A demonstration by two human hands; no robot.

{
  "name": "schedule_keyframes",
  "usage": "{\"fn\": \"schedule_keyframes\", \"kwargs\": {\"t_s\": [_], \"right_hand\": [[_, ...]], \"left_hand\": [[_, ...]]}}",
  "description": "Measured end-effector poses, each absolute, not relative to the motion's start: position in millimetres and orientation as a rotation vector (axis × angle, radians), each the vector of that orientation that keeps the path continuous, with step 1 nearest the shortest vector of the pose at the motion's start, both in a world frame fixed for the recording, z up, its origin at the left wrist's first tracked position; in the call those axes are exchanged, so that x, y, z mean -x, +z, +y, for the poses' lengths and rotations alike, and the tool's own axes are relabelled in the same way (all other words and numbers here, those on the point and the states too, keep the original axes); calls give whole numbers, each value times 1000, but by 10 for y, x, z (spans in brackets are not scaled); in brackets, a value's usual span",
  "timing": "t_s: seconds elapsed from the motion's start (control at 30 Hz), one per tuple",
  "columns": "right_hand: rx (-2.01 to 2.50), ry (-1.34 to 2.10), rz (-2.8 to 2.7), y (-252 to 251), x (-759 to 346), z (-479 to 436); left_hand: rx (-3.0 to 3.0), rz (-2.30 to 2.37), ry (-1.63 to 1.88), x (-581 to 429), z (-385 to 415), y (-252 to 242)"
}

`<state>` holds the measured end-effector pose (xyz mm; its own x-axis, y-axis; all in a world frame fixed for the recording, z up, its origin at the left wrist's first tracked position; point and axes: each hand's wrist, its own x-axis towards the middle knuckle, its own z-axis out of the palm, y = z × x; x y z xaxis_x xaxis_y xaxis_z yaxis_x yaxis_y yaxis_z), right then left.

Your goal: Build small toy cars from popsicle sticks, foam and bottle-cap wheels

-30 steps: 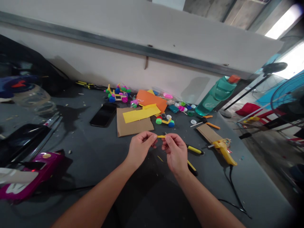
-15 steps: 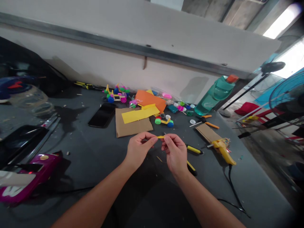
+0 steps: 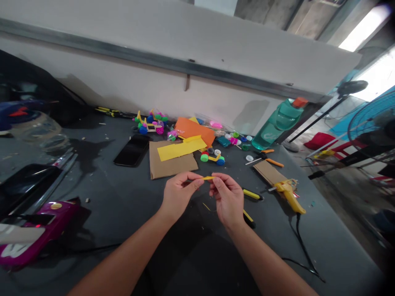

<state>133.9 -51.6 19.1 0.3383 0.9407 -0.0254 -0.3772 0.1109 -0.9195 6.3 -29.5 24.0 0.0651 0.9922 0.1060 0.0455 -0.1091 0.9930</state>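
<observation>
A small narrow yellow strip (image 3: pixel 207 178) is pinched at its two ends above the dark table, between my left hand (image 3: pixel 180 195) and my right hand (image 3: pixel 227 199). Fingertips hide both of its ends. Just beyond my hands lies a piece of brown cardboard (image 3: pixel 173 167) with a yellow sheet (image 3: pixel 179 149) on top. A little toy car (image 3: pixel 212 158) with green and blue wheels stands behind the strip. Partly covered by my right hand, a yellow-and-black tool handle (image 3: pixel 252 194) rests on the table.
A yellow hot glue gun (image 3: pixel 289 193) lies on the right beside cardboard, its black cord trailing forward. A teal bottle (image 3: pixel 276 125) stands at the back right. A black phone (image 3: pixel 132 150) and a purple device (image 3: pixel 52 230) are on the left. Orange paper (image 3: pixel 196 130) lies at the back.
My hands stay nearly in place, still pinching the yellow strip, with slightly more of it showing between the fingertips. The view has shifted a little.
</observation>
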Motion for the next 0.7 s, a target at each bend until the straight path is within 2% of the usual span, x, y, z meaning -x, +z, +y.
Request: {"fn": "schedule_keyframes", "kwargs": {"t_s": [0.7], "right_hand": [[1043, 1087, -856, 117, -1368, -530]], "left_hand": [[-1391, 1142, 1173, -52, -283, 249]]}}
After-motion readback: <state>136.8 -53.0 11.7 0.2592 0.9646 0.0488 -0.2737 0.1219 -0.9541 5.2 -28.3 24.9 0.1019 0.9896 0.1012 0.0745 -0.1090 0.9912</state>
